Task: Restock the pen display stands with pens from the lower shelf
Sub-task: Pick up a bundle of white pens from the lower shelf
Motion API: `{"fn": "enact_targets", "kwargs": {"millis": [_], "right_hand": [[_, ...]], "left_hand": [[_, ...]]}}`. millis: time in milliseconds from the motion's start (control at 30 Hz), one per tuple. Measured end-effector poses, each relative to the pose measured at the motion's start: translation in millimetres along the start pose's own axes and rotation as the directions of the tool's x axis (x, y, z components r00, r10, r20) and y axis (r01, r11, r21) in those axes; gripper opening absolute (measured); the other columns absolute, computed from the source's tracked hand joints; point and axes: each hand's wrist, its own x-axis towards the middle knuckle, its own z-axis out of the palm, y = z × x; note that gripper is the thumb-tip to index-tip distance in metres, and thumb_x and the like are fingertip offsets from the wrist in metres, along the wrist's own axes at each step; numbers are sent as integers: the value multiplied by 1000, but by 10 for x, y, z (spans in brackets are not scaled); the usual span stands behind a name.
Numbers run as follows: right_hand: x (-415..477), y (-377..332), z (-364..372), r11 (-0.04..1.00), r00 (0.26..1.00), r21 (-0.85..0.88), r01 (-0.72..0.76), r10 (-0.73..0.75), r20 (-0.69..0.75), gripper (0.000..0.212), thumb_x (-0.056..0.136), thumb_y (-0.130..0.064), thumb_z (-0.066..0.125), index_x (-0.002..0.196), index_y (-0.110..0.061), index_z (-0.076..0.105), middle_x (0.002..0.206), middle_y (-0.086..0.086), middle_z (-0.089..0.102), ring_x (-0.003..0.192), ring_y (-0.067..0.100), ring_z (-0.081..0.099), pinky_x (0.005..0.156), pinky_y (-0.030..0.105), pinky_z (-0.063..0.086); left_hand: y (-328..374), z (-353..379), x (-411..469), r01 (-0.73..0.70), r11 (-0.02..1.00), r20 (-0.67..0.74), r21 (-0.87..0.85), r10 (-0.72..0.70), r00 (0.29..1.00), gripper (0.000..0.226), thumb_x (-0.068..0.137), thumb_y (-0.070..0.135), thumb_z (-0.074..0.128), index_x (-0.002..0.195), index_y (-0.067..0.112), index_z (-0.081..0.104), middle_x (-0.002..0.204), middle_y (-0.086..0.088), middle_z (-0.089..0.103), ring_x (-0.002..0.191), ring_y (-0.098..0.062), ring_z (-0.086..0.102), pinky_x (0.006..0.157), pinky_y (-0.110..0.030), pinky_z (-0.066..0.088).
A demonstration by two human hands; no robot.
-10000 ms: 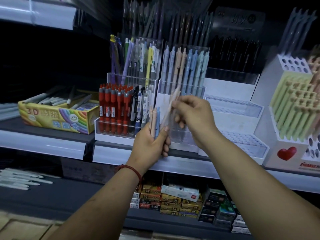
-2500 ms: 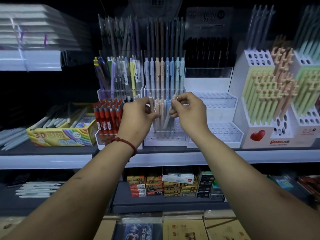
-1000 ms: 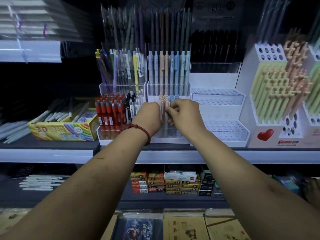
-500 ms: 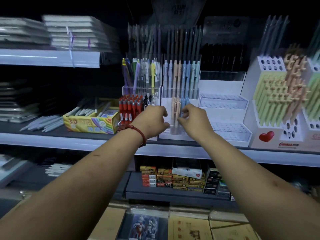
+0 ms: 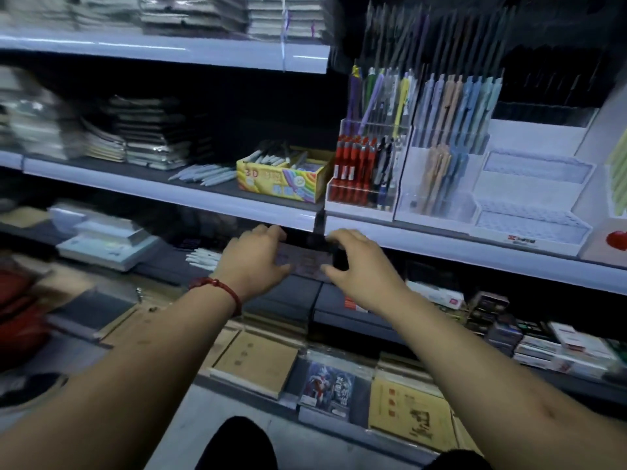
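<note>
My left hand [image 5: 254,261] and my right hand [image 5: 361,266] reach under the middle shelf with fingers spread and curled. They flank a flat dim box [image 5: 305,262] on the lower shelf; whether they touch it is unclear. Neither hand holds a pen. Up on the right, the clear display stand [image 5: 437,212] carries pastel pens [image 5: 439,171] in its front left part. Beside it stand a clear stand of red pens [image 5: 353,171] and a white tiered stand [image 5: 532,205] with bare holes. Loose white pens [image 5: 203,257] lie on the lower shelf left of my left hand.
A yellow 3D box [image 5: 281,184] of markers sits left of the red pens. The middle shelf's white edge [image 5: 237,208] runs just above my hands. Small boxes [image 5: 502,320] fill the lower shelf at right. Notebooks [image 5: 258,364] lie on the bottom ledge.
Both hands left the pastel pen stand and dropped down to the lower shelf. The view swung left and down, and the pens that were held stand in the display.
</note>
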Motion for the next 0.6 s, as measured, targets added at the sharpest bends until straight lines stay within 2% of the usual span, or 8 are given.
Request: {"fn": "enact_targets", "kwargs": {"millis": [100, 200, 367, 500, 600], "right_hand": [[-29, -122, 512, 999, 998, 41, 15, -18, 64, 55, 93, -32, 71, 142, -18, 50, 142, 3, 51, 128, 23, 53, 105, 35, 45], [62, -173, 997, 998, 993, 59, 14, -21, 120, 58, 95, -35, 69, 145, -20, 47, 146, 1, 46, 130, 20, 49, 103, 31, 42], [476, -124, 1784, 990, 978, 129, -50, 22, 209, 57, 98, -40, 65, 148, -26, 42, 152, -6, 39, 130, 17, 49, 99, 26, 41], [1076, 26, 2461, 985, 975, 164, -55, 17, 222, 53, 97, -39, 67, 143, -27, 45, 142, -11, 44, 129, 9, 45, 96, 19, 34], [1585, 166, 2983, 979, 977, 199, -38, -5, 214, 49, 96, -36, 69, 138, -28, 47, 137, -14, 43, 125, 6, 45, 97, 22, 41]], "left_hand": [[-440, 216, -270, 59, 998, 12, 0, -59, 998, 56, 86, 44, 74, 133, 18, 55, 128, -9, 60, 118, -33, 60, 97, -47, 50], [-832, 467, -417, 125, 992, 26, -29, -124, 992, 57, 89, 45, 72, 137, 22, 52, 134, -5, 59, 122, -29, 58, 100, -46, 49], [-1409, 994, -342, 234, 965, 48, -116, -230, 972, 53, 91, 44, 68, 136, 23, 51, 136, -3, 59, 121, -24, 58, 99, -40, 50], [-1889, 1511, -3, 308, 923, -1, -233, -317, 949, 51, 94, 42, 68, 138, 24, 51, 134, 1, 59, 121, -20, 56, 99, -37, 49], [-2218, 1951, 313, 351, 870, -65, -345, -396, 916, 50, 94, 36, 68, 139, 23, 52, 135, 2, 58, 124, -20, 54, 103, -38, 47]]}}
